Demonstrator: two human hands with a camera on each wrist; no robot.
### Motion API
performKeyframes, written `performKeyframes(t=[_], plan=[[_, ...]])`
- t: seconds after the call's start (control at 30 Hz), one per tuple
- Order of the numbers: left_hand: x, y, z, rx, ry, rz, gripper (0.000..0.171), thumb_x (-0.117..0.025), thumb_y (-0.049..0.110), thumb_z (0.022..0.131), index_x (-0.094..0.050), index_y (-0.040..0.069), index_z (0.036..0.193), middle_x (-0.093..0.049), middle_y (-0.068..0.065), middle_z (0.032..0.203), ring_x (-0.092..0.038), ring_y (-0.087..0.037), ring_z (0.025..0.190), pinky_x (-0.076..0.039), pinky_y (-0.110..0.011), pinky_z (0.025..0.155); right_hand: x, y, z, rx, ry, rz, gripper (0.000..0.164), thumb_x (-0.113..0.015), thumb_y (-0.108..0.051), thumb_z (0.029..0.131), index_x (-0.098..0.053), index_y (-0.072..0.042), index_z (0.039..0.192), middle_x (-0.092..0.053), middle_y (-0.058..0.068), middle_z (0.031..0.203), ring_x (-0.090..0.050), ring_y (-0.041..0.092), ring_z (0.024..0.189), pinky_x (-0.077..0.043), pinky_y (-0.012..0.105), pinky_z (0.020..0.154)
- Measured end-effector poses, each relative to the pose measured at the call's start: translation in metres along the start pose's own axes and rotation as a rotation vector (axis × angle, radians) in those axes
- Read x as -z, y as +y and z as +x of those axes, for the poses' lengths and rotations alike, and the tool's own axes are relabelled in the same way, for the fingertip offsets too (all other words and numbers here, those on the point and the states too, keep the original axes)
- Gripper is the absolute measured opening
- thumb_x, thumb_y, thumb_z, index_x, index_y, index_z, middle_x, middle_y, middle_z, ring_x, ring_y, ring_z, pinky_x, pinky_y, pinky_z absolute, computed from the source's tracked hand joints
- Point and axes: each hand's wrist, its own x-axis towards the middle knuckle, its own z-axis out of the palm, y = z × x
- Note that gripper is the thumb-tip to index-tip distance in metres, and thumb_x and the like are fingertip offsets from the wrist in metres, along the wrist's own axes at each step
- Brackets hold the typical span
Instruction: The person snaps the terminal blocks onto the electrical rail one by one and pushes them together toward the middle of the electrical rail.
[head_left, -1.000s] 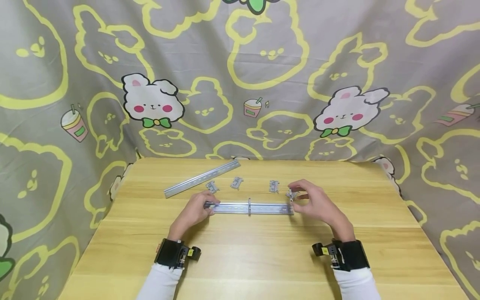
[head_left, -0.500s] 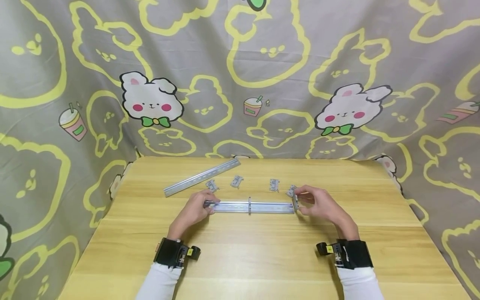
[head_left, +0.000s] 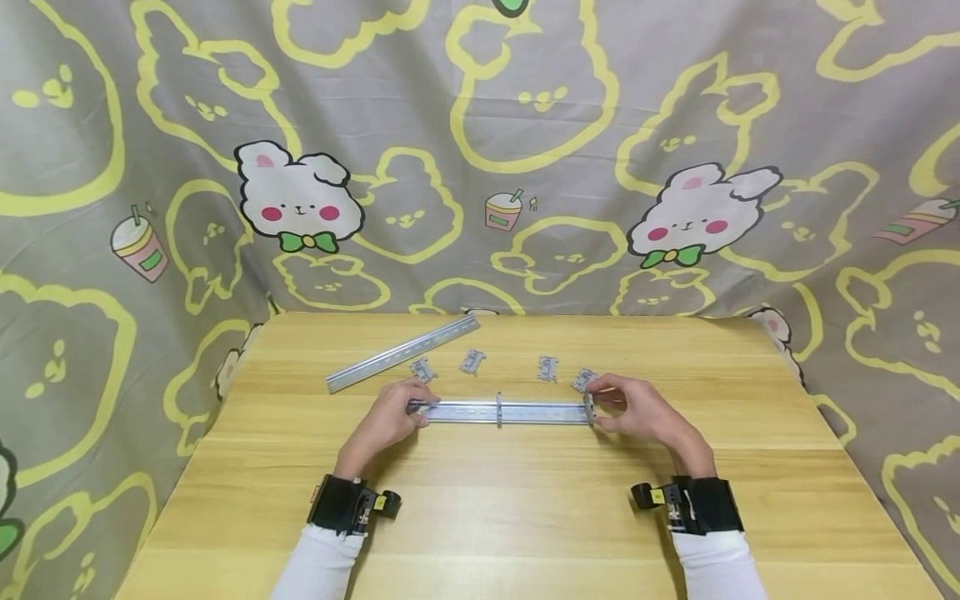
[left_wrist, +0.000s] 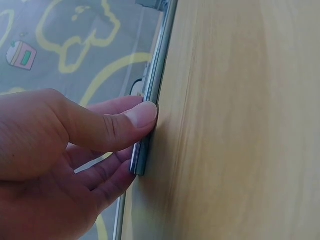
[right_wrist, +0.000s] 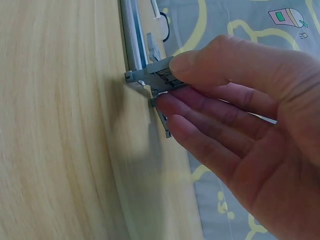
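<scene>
Apart: left hand (head_left: pixel 387 419) pinching rail (head_left: pixel 480 413), right hand (head_left: pixel 641 410) pinching block (right_wrist: pixel 156 76).

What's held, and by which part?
Left hand: the near rail, by its left end. Right hand: a gray clip, by its upper part; exact contact partly hidden.

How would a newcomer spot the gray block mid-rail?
On the wooden table, find the metal rail between left hand and right hand. The gray block stands across its middle. Unlike the four loose blocks and the pinched block, it stands untouched on the rail.
</scene>
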Motion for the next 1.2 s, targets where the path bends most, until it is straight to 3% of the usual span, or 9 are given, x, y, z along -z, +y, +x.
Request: performKeyframes(t=[0.63,1.2], plan=[[0.001,0.000,-0.002,0.004,0.011,0.003,0.035,-0.079,-0.008,0.070,-0.076,0.004,0.103,-0.068,-0.011,0.110,-0.061,-0.032,0.107,-0.049,-0.051,0.098,-0.009,0.001,0.003,0.004,0.014,0.049,0.047,-0.077,0.003,0.076,-0.061,0.006,0.120,-0.064,0.023,0.118,-0.063,0.037,0.107,-0.055,0.045,0.091],[0.000,0.003,-0.003,0.010,0.004,-0.006,0.038,-0.078,-0.008,0.070,-0.076,0.005,0.105,-0.068,-0.008,0.110,-0.060,-0.031,0.107,-0.049,-0.051,0.098,-0.048,-0.027,0.033,0.110,-0.002,-0.017,0.048,-0.078,-0.004,0.076,-0.062,0.006,0.121,-0.068,0.016,0.112,-0.066,0.028,0.102,-0.057,0.041,0.089]])
